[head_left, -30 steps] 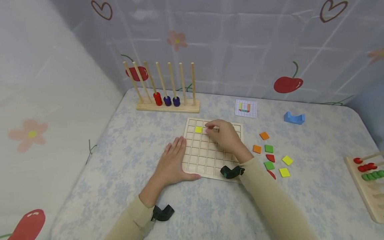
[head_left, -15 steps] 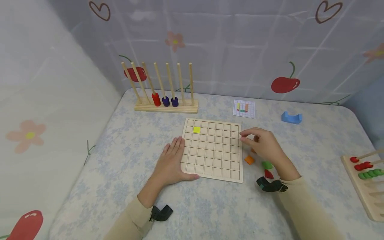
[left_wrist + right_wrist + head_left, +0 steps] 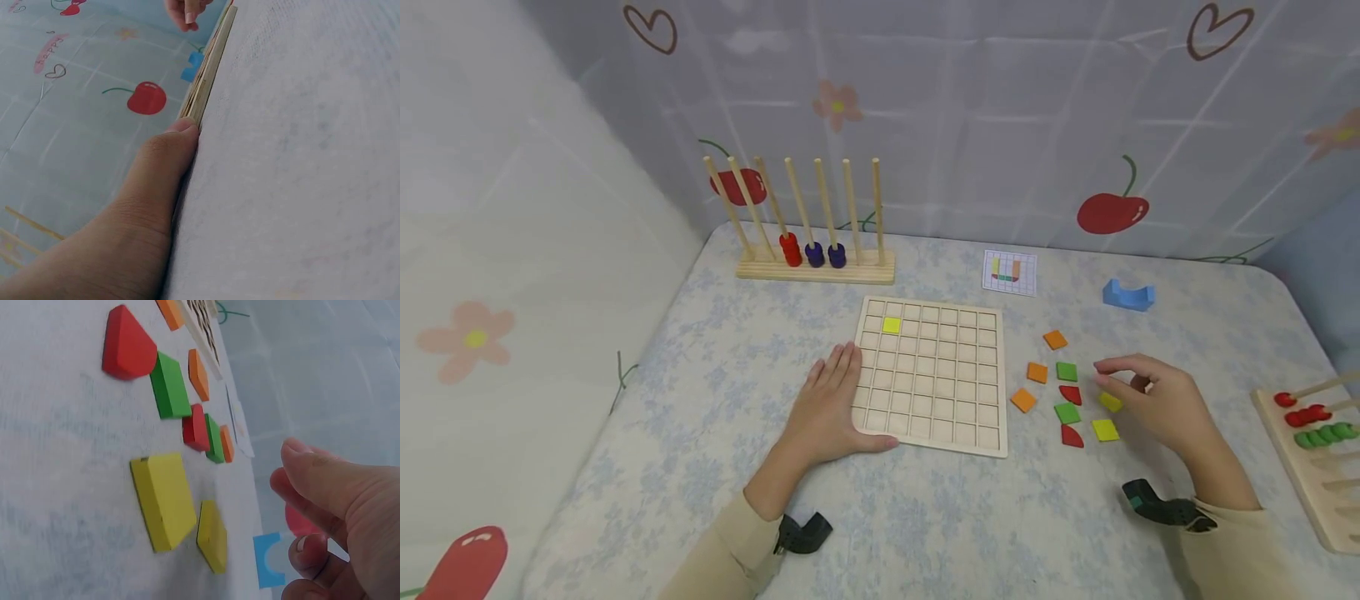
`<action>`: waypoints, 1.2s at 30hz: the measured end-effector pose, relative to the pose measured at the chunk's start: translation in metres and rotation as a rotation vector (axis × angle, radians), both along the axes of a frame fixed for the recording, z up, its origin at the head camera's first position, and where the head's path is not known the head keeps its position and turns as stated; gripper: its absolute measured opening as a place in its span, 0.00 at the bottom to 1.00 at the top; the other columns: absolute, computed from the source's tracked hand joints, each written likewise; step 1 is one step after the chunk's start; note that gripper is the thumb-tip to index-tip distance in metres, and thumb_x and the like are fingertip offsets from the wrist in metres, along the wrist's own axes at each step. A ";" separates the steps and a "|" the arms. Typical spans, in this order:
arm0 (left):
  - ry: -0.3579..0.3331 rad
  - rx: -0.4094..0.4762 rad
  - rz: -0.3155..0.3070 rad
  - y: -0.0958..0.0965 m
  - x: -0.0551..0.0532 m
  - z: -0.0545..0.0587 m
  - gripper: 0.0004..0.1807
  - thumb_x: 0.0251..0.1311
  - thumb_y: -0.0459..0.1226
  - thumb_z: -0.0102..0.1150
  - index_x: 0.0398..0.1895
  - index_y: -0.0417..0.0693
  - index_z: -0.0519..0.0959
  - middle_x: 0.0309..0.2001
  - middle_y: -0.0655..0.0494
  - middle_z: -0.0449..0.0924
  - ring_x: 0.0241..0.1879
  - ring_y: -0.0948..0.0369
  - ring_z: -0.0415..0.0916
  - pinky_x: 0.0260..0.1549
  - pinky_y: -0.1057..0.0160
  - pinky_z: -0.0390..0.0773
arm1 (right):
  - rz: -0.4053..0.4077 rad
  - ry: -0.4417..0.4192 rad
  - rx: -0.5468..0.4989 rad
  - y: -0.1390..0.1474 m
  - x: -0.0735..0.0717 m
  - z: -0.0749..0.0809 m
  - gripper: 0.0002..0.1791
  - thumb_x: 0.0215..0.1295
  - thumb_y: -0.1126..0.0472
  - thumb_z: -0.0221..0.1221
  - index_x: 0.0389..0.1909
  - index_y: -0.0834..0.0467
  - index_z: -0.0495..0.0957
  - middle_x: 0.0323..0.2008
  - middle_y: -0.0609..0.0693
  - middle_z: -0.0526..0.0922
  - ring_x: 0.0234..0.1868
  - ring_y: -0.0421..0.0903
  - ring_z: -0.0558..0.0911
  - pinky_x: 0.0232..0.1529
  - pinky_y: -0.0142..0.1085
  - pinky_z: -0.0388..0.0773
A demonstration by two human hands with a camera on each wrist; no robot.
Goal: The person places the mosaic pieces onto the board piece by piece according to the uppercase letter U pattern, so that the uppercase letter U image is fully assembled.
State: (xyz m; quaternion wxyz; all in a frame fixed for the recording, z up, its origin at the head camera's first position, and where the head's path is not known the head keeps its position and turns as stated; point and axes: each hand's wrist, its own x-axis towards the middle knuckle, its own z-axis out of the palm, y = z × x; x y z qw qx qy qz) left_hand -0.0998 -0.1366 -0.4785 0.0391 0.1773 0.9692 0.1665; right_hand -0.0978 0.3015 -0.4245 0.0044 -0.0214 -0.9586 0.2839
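My left hand (image 3: 823, 408) lies flat with straight fingers along the left edge of the wooden grid board (image 3: 928, 375), thumb at its near edge. In the left wrist view the thumb (image 3: 156, 169) presses against the board's side. One yellow square tile (image 3: 891, 325) sits in a cell near the board's upper left. My right hand (image 3: 1157, 400) hovers over the yellow tiles right of the board, fingers loosely bent and holding nothing. Two yellow tiles (image 3: 165, 500) lie below it. Green tiles (image 3: 1067, 372), red quarter-round tiles (image 3: 1072, 436) and orange tiles (image 3: 1037, 372) lie between that hand and the board.
Behind the board stand a peg rack (image 3: 816, 267) with red and blue beads and a pattern card (image 3: 1010, 272). A blue curved block (image 3: 1128, 295) is at the back right. Another wooden bead frame (image 3: 1307, 475) lies at the right edge.
My right hand has left the board and moved right, past the loose tiles, to above the yellow ones. An orange tile hidden by the right arm now shows. The left hand stays at the board.
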 end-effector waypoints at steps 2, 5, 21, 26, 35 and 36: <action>-0.003 0.001 0.000 0.000 0.000 0.000 0.79 0.33 0.83 0.54 0.80 0.44 0.37 0.81 0.50 0.34 0.81 0.54 0.32 0.78 0.49 0.40 | -0.012 0.022 0.010 0.006 0.004 -0.003 0.16 0.67 0.49 0.63 0.50 0.52 0.85 0.38 0.51 0.81 0.29 0.44 0.68 0.20 0.33 0.62; -0.004 0.002 0.002 0.000 0.000 0.000 0.79 0.34 0.83 0.54 0.80 0.44 0.37 0.81 0.50 0.34 0.81 0.54 0.32 0.78 0.49 0.40 | -0.027 0.030 0.016 0.013 0.008 -0.008 0.15 0.67 0.50 0.63 0.49 0.53 0.85 0.41 0.51 0.81 0.29 0.43 0.68 0.21 0.33 0.62; -0.005 -0.014 0.004 0.000 -0.001 -0.002 0.80 0.33 0.84 0.52 0.80 0.45 0.35 0.82 0.51 0.33 0.81 0.56 0.30 0.78 0.50 0.39 | -0.010 0.047 0.039 0.025 0.013 -0.026 0.13 0.65 0.54 0.66 0.46 0.56 0.86 0.45 0.56 0.85 0.30 0.37 0.69 0.25 0.27 0.65; -0.013 -0.013 0.003 0.000 -0.001 -0.002 0.80 0.33 0.83 0.53 0.80 0.45 0.34 0.81 0.51 0.33 0.81 0.56 0.30 0.78 0.49 0.39 | 0.021 0.107 0.043 0.027 0.015 -0.031 0.12 0.61 0.59 0.69 0.44 0.58 0.88 0.43 0.56 0.85 0.30 0.32 0.67 0.26 0.24 0.65; -0.013 -0.001 0.003 0.000 -0.001 0.000 0.79 0.34 0.82 0.55 0.80 0.44 0.35 0.81 0.50 0.34 0.81 0.55 0.31 0.78 0.49 0.39 | 0.029 0.108 0.034 0.030 0.018 -0.035 0.15 0.60 0.56 0.69 0.46 0.58 0.87 0.44 0.54 0.85 0.32 0.27 0.66 0.27 0.23 0.66; -0.015 -0.002 0.004 0.000 -0.001 0.000 0.79 0.34 0.82 0.55 0.80 0.45 0.35 0.82 0.50 0.33 0.81 0.55 0.30 0.78 0.49 0.38 | 0.030 0.106 0.040 0.030 0.018 -0.035 0.15 0.60 0.56 0.70 0.46 0.58 0.87 0.44 0.54 0.84 0.32 0.27 0.66 0.28 0.23 0.66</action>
